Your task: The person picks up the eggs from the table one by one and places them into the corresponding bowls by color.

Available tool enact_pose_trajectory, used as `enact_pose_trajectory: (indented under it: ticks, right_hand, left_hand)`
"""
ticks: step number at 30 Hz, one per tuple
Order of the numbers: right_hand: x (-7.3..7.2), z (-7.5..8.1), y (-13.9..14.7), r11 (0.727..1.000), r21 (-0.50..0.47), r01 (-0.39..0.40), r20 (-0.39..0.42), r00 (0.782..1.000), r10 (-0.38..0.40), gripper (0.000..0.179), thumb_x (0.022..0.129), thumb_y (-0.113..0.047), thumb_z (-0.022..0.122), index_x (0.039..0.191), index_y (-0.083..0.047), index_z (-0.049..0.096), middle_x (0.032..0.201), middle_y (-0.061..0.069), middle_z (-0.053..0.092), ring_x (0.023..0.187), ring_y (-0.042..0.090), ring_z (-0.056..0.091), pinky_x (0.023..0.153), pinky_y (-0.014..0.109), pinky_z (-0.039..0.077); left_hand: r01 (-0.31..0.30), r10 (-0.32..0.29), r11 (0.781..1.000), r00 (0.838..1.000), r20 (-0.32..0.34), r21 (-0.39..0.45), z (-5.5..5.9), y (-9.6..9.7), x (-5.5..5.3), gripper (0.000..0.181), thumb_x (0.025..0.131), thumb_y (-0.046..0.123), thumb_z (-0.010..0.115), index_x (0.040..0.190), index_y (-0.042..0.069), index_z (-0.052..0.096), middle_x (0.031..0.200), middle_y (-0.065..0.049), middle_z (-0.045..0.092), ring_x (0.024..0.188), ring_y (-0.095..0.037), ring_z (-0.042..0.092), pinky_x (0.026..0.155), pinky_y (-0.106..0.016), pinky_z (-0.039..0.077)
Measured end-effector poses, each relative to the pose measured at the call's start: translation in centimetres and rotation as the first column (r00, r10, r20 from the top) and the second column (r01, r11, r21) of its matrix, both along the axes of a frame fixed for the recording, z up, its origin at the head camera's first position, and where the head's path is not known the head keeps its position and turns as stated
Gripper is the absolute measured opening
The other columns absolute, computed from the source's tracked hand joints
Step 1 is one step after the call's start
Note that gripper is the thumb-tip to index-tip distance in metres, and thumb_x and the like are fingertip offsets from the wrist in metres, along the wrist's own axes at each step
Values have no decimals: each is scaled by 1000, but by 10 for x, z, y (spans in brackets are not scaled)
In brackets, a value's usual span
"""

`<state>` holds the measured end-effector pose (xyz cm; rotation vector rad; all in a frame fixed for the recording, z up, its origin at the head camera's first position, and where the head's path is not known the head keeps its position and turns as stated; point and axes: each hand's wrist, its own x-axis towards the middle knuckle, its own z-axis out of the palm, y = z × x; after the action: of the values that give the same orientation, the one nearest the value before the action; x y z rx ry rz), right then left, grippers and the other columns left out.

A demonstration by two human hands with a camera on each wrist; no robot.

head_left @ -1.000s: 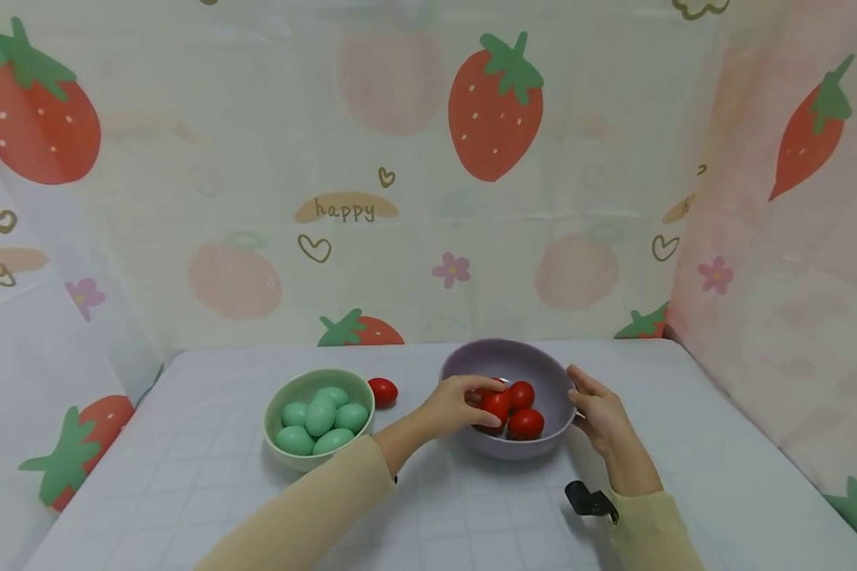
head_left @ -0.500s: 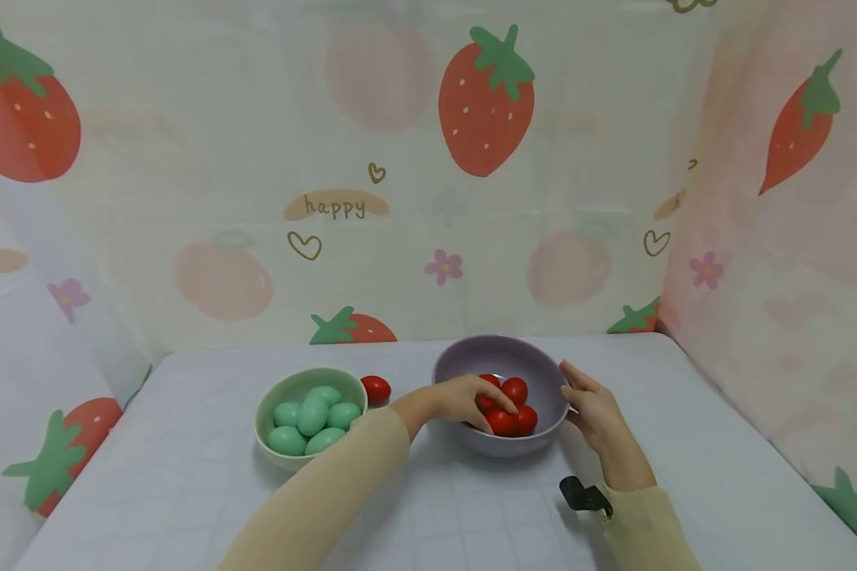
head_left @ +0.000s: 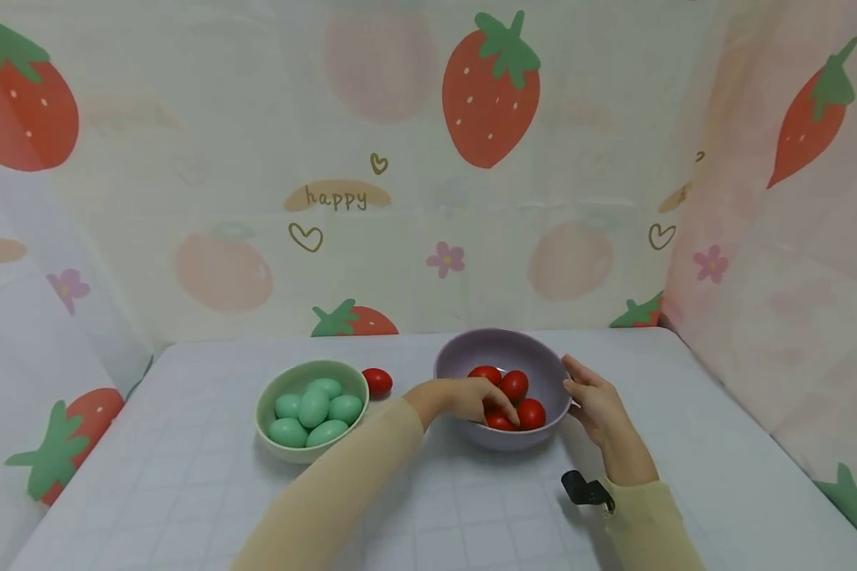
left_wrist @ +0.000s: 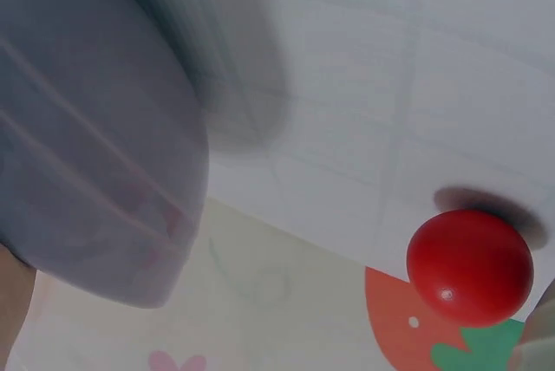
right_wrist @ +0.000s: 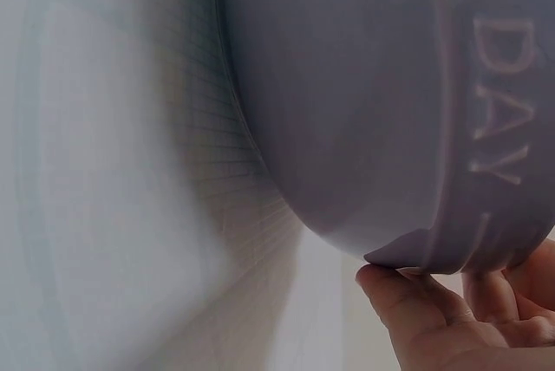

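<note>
My left hand reaches over the near rim of the purple bowl. Its curled fingers and thumb hold a red egg, partly hidden by them. Several red eggs lie in this bowl, among them a red egg at the front right. My right hand holds the bowl's right side at the rim; the right wrist view shows its fingers bent against the purple bowl's wall. The left wrist view catches the outside of the purple bowl, while the left fingers are out of sight there.
A green bowl stands to the left, holding several pale green eggs. Just beside it a single red egg lies on the white table. Behind the table hangs a strawberry-printed cloth.
My left hand has lowered deeper into the purple bowl and shifted slightly right, taking the red egg down to the bowl's front. The right hand stays at the rim.
</note>
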<state>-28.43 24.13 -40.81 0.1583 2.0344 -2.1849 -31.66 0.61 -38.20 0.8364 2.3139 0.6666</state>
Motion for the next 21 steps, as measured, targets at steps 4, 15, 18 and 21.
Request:
enact_pose_trajectory:
  ticks: [4, 15, 18, 21]
  right_hand:
    - [0, 1, -1, 1000, 11, 8, 3, 1000, -8, 59, 104, 3, 36, 159, -4, 15, 167, 12, 6, 154, 34, 7, 122, 56, 17]
    - [-2, 0, -2, 1000, 5, -5, -23, 1000, 5, 59, 104, 4, 35, 159, -2, 13, 167, 13, 3, 154, 33, 4, 122, 57, 16]
    - [-1, 1, -2, 1000, 3, -2, -19, 1000, 2, 59, 104, 5, 35, 159, -2, 13, 167, 13, 3, 154, 34, 4, 122, 58, 15]
    - [0, 1, -2, 1000, 3, 0, -10, 1000, 0, 60, 104, 5, 34, 159, -2, 13, 167, 13, 3, 154, 33, 3, 122, 58, 14]
  left_hand:
    - [8, -8, 1000, 1000, 23, -12, 1, 1, -1, 44, 94, -1, 61, 125, 28, 72, 125, 6, 59, 123, -17, 44, 91, -26, 53]
    - [1, -2, 1000, 999, -38, -27, 2, 1, 1, 47, 95, -1, 59, 131, 27, 69, 128, 5, 60, 122, -16, 45, 95, -25, 50]
    - [-35, 35, 999, 997, -65, 0, 0, 1, 3, 47, 94, -2, 60, 130, 26, 70, 129, 4, 61, 123, -17, 47, 95, -25, 49]
    - [-69, 72, 997, 991, -114, 29, -4, 0, 7, 46, 93, -3, 61, 128, 24, 71, 130, 2, 62, 122, -18, 49, 91, -23, 50]
